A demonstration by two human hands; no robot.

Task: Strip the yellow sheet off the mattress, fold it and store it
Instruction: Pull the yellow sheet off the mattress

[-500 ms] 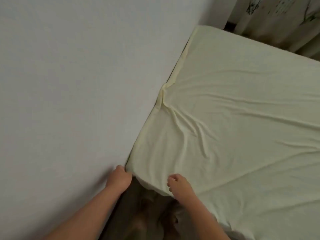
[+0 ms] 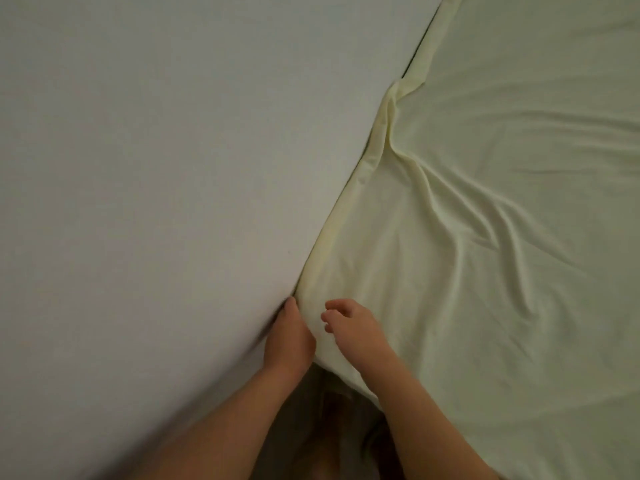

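Soft pale-yellow sheet (image 2: 485,237) creased over the mattress, smooth grey wall (image 2: 156,168), left hand (image 2: 289,337) fingers tucked at the sheet's edge, grip unclear, right hand (image 2: 353,327) fingers loosely curled, empty

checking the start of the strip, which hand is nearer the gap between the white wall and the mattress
Left. The left hand is at the gap, fingertips pushed in between the plain white wall and the pale yellow fabric sheet. The right hand lies beside it on the sheet's corner, fingers curled.

The yellow sheet (image 2: 485,237) covers the mattress, wrinkled along its edge against the wall (image 2: 156,150). At the sheet's near corner, the left hand (image 2: 289,336) wedges between sheet and wall; the right hand (image 2: 349,327) rests atop the sheet, fingers loosely curled.
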